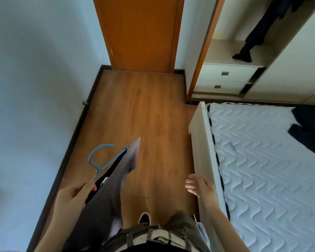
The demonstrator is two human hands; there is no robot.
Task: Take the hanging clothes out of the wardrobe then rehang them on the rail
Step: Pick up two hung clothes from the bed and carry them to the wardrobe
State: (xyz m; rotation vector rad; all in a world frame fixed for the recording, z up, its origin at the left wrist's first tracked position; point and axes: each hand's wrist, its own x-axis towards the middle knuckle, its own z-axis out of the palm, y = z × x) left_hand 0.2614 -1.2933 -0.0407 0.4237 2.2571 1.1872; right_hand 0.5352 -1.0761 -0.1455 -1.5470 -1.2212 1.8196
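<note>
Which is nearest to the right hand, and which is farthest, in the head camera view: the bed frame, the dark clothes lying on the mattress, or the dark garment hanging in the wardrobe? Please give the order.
From the right hand:
1. Bed frame, right beside the hand on its right side.
2. Dark clothes on the mattress, farther right, across the bed.
3. Hanging dark garment, inside the open wardrobe, ahead and beyond the bed.

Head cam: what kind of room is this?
Most likely a bedroom: a bare quilted mattress on a white bed frame, an open built-in wardrobe with a dark garment hanging inside above drawers, wood floor, and a wooden door.
</note>
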